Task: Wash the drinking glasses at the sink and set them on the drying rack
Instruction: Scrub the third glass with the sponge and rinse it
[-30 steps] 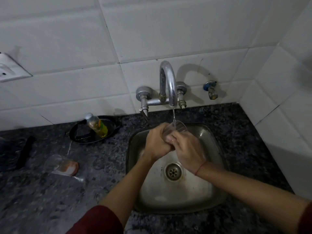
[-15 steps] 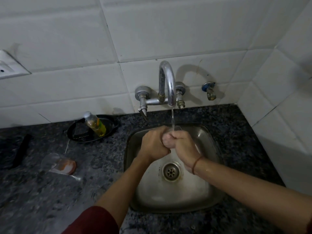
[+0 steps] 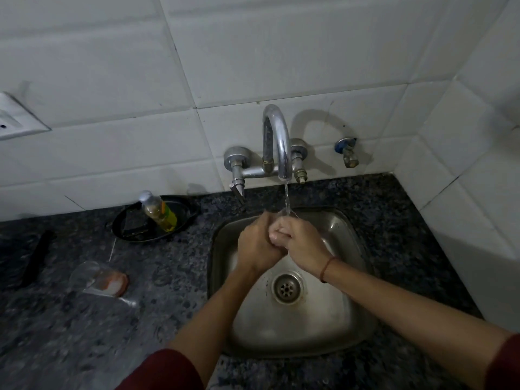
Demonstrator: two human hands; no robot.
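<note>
Over the steel sink (image 3: 347,237), both my hands close around a clear drinking glass (image 3: 287,213). Only a bit of its rim shows above my knuckles, right under the thin water stream from the chrome tap (image 3: 277,142). My left hand (image 3: 254,244) wraps the glass from the left, and my right hand (image 3: 299,239) has its fingers curled against it from the right. A second clear glass (image 3: 83,275) lies on its side on the dark counter at the left. No drying rack is in view.
An orange sponge-like thing (image 3: 114,282) lies at the lying glass's mouth. A soap bottle (image 3: 159,213) leans in a black tray (image 3: 123,229) behind it. A black bar (image 3: 36,257) lies far left. The sink drain (image 3: 287,288) is uncovered. White tiled walls close the back and right.
One second ago the glass stuck out tilted above my hands under the stream. Both hands have since closed round it, so most of it is hidden.
</note>
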